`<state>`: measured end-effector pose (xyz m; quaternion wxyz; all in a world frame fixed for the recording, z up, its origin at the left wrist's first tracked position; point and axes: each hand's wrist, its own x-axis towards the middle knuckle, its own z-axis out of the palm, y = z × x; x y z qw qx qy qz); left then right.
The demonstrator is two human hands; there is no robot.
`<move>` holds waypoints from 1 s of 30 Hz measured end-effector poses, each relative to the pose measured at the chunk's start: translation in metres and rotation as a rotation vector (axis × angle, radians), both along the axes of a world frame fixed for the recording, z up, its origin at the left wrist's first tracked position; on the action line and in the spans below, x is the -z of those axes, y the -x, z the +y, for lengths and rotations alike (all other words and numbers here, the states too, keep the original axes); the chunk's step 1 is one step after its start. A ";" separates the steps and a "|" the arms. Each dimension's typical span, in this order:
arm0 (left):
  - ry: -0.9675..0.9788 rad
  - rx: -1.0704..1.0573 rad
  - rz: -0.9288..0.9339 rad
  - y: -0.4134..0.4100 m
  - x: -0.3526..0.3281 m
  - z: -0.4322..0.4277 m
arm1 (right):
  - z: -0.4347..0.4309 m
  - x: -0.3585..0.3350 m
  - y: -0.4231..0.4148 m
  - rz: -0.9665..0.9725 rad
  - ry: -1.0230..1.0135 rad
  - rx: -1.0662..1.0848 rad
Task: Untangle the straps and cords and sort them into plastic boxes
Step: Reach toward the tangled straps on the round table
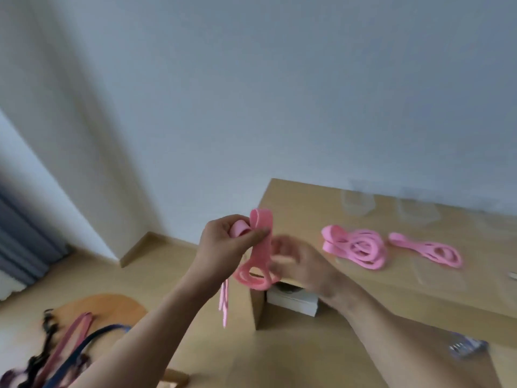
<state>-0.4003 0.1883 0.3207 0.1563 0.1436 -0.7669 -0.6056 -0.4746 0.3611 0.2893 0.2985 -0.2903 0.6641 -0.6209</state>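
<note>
While the left hand (223, 242) pinches the top fold of a pink strap (264, 247) between thumb and fingers, the strap hangs lengthwise downward in loops by the wooden table's (363, 292) left end. Just right of it the right hand (302, 264) is blurred, so its grip cannot be told. Clear plastic boxes (358, 204) stand well apart, rightward, nearer that hand.

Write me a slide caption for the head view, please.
Left hand pinches a looped pink strap; two coiled pink straps lie on the wooden table.

wooden table (391, 298) | white box (292, 303) beneath | grey curtain (22, 242) left | wooden stool (106, 306)
</note>
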 end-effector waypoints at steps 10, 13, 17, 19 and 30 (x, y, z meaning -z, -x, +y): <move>-0.075 0.011 -0.162 0.142 0.085 0.173 | 0.244 0.082 0.101 -0.333 -0.082 0.600; -0.046 0.091 -0.325 0.169 0.115 0.221 | 0.302 0.095 0.133 -0.302 -0.148 0.751; 0.012 0.097 -0.389 0.198 0.141 0.274 | 0.347 0.109 0.175 -0.180 -0.263 0.788; 0.053 0.091 -0.401 0.216 0.144 0.296 | 0.361 0.116 0.200 -0.169 -0.301 0.801; 0.098 0.099 -0.507 0.253 0.128 0.325 | 0.377 0.158 0.256 -0.013 -0.595 0.800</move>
